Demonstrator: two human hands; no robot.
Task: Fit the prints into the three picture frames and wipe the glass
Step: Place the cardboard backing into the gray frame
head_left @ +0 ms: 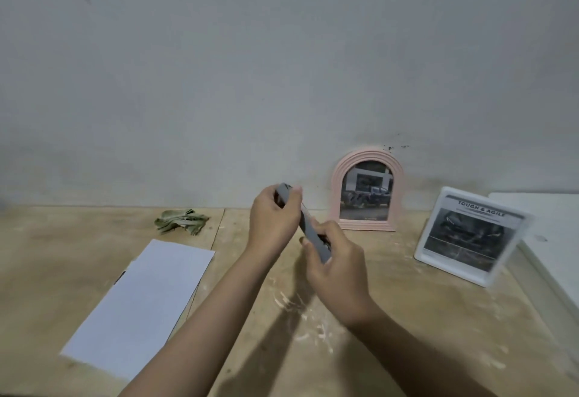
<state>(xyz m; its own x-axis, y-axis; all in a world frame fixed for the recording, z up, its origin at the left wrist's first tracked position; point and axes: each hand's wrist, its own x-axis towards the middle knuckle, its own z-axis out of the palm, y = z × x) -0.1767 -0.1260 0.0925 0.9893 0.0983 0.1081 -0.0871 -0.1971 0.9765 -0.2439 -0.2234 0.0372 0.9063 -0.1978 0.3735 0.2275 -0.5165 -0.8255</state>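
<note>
Both my hands hold a thin grey picture frame point(308, 222) edge-on above the wooden table point(391, 318). My left hand point(274, 221) grips its upper end and my right hand point(336, 266) its lower end. A pink arched frame point(335, 190) with a car print stands against the wall. To its right a white rectangular frame point(421, 248) leans upright with a "TOUGH & AGILE" print inside. A white sheet of paper point(141, 302) lies flat on the left. A crumpled green cloth point(181, 220) rests near the wall.
A grey wall point(282, 67) backs the table. A white board or slab point(551, 240) lies along the right edge. Pale scuffs mark the wood below my hands.
</note>
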